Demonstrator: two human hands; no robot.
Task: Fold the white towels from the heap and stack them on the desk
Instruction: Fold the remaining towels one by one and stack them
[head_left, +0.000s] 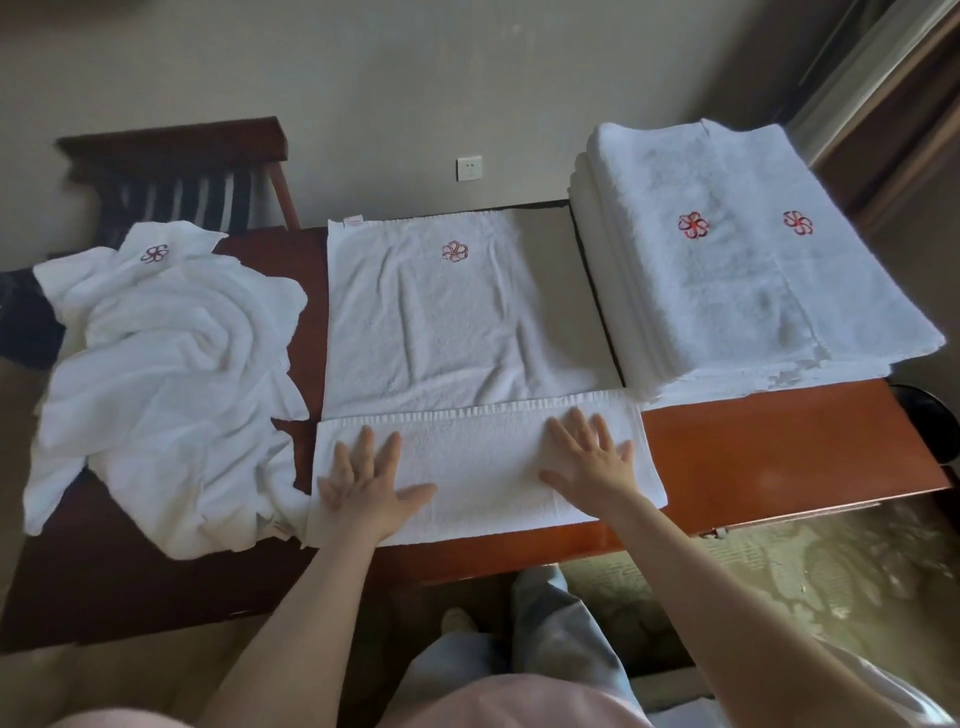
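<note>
A white towel (457, 332) with a red flower emblem lies spread on the wooden desk (779, 447) in the middle. Its near edge is folded over into a flat band. My left hand (369, 483) presses flat on the band's left part, fingers straight and spread. My right hand (589, 457) presses flat on the band's right part in the same way. A crumpled heap of white towels (166, 374) lies at the left of the desk. A stack of folded white towels (727, 270) stands at the back right.
A dark wooden chair (182, 171) stands behind the desk at the left, against the wall. A wall socket (469, 168) sits behind the desk. Bare desk wood shows in front of the folded stack. Patterned floor lies below at the right.
</note>
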